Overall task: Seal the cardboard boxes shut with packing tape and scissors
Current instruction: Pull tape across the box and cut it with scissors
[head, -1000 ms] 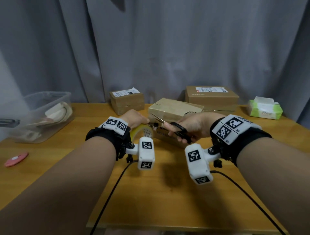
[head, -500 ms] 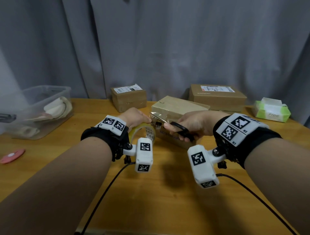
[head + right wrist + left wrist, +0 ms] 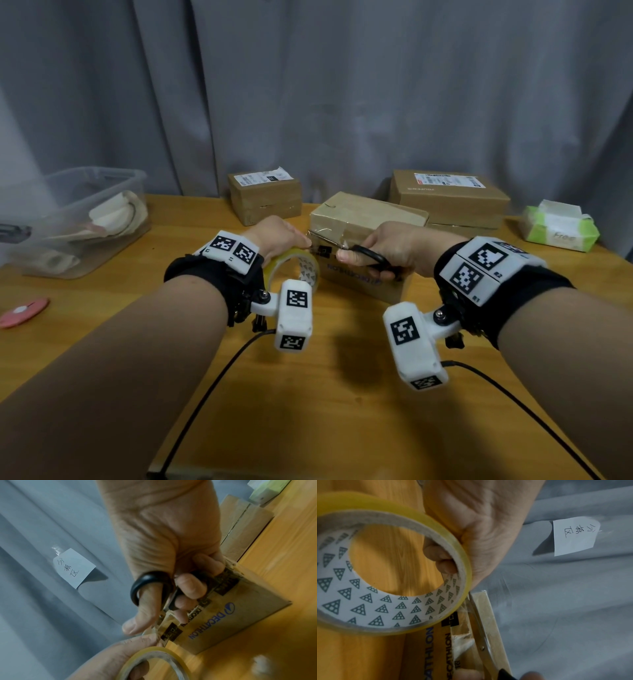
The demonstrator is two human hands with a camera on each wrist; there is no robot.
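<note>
Left hand (image 3: 278, 236): curled round the tape roll (image 3: 297, 269), fingers through its core, thumb side on the outer rim; roll held upright just left of the nearest box.
Right hand (image 3: 394, 246): clamped on the scissors (image 3: 356, 253), thumb through one black loop, fingers curled round the other.
Scissors: blades pointing left along the box's top front edge, tips close to the roll; from the left wrist view, blades lying nearly together over a strip of clear tape.
Nearest box (image 3: 368, 219): brown cardboard on the wooden table (image 3: 308, 411), blue lettering on its front face, glossy tape over the top and down the front.
Small box (image 3: 263, 197): behind and left of the nearest box, white label on top.
Flat box (image 3: 448, 197): behind and right, white label on top.
Plastic bin (image 3: 78, 219): far left of the table, pale items inside.
Tissue pack (image 3: 560, 226): green and white, far right.
Pink disc (image 3: 22, 311): left edge of the table.
Curtain (image 3: 308, 85): grey, behind the table.
</note>
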